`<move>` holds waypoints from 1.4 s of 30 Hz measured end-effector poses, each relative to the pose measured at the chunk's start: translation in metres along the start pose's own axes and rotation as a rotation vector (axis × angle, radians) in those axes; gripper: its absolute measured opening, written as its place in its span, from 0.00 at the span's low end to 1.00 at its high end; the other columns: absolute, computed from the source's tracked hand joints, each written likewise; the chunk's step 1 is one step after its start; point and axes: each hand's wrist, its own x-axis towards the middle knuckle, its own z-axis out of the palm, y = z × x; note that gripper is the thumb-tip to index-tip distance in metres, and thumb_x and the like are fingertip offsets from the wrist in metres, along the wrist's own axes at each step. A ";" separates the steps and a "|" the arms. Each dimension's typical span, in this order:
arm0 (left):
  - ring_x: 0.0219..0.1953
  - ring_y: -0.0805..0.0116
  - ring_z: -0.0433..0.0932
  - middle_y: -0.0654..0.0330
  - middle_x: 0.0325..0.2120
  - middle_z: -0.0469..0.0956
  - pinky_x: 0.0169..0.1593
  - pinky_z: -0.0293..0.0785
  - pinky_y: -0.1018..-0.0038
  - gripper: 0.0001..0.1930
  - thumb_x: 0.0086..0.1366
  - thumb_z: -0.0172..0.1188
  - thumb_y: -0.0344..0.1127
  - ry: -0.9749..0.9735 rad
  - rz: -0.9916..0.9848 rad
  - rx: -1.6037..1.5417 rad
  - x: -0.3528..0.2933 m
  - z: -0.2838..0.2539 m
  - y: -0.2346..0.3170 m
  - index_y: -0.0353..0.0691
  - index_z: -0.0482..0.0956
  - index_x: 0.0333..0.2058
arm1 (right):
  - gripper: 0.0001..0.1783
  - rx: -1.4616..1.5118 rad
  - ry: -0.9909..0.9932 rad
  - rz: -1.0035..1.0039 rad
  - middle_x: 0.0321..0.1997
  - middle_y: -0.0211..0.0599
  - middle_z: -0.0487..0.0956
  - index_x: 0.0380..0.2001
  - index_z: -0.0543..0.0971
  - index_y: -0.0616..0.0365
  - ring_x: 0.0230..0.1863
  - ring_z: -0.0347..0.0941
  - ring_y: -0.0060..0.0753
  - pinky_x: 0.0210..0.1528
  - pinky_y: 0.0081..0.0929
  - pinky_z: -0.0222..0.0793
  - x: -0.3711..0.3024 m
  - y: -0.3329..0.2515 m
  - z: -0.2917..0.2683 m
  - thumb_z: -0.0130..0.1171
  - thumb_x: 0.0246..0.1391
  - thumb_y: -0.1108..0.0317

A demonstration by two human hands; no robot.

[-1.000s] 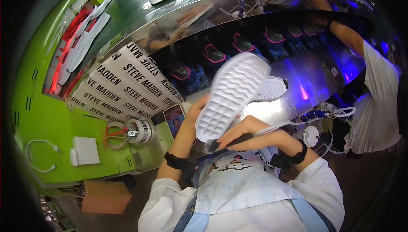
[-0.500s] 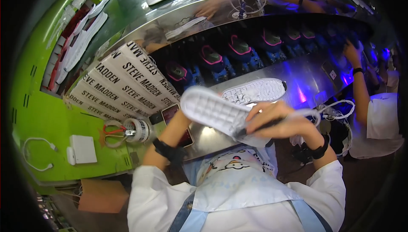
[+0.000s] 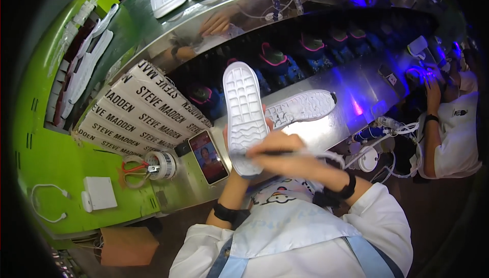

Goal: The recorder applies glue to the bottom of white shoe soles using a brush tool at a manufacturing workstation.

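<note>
A white shoe sole (image 3: 242,107) stands nearly upright in front of me, its grid-patterned inner side facing up. My left hand (image 3: 268,120) grips it from behind and below, so most of its fingers are hidden. At the lower end of the sole, my right hand (image 3: 293,158) is closed on a brush (image 3: 240,155), which is smeared by motion and seems to touch the surface. A pale tube (image 3: 328,156) runs from this hand toward the right. A second white sole (image 3: 308,106) lies on the metal bench just beyond my hands.
Dark shoe uppers with pink edging (image 3: 272,54) line the recess ahead. To the left are a printed box (image 3: 145,110), a phone (image 3: 209,157), tape rolls (image 3: 162,165), red scissors (image 3: 133,164) and a white charger (image 3: 99,194). A co-worker (image 3: 451,130) sits at right beside blue light.
The sole has turned from slanting across to nearly upright and moved left. My right hand with the brush has shifted left, toward the sole's lower end.
</note>
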 end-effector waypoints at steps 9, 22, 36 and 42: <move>0.47 0.39 0.70 0.34 0.56 0.60 0.48 0.73 0.52 0.43 0.59 0.47 0.60 0.035 -0.211 0.132 0.011 0.011 0.030 0.33 0.49 0.64 | 0.09 0.126 -0.218 0.124 0.34 0.33 0.82 0.37 0.82 0.60 0.34 0.76 0.17 0.36 0.17 0.71 0.015 -0.015 -0.016 0.60 0.52 0.71; 0.40 0.55 0.80 0.46 0.39 0.79 0.50 0.74 0.65 0.25 0.59 0.50 0.44 0.335 -0.690 0.290 0.042 0.061 0.031 0.26 0.74 0.45 | 0.07 -0.050 -0.374 -0.313 0.33 0.41 0.81 0.31 0.81 0.64 0.33 0.79 0.33 0.39 0.25 0.73 0.017 -0.034 -0.035 0.57 0.49 0.73; 0.34 0.58 0.80 0.46 0.36 0.79 0.41 0.78 0.67 0.26 0.57 0.54 0.47 0.458 -0.585 0.653 0.024 0.066 0.047 0.28 0.75 0.44 | 0.08 -0.401 0.101 -0.252 0.36 0.42 0.81 0.31 0.81 0.64 0.38 0.78 0.33 0.41 0.26 0.72 -0.006 -0.055 -0.100 0.52 0.54 0.77; 0.52 0.48 0.72 0.39 0.56 0.64 0.55 0.73 0.65 0.23 0.71 0.39 0.37 -0.062 -0.004 0.087 0.046 0.159 0.141 0.26 0.55 0.58 | 0.10 0.124 0.192 -0.346 0.39 0.51 0.80 0.30 0.80 0.66 0.34 0.80 0.39 0.41 0.29 0.75 -0.010 -0.066 -0.090 0.52 0.55 0.71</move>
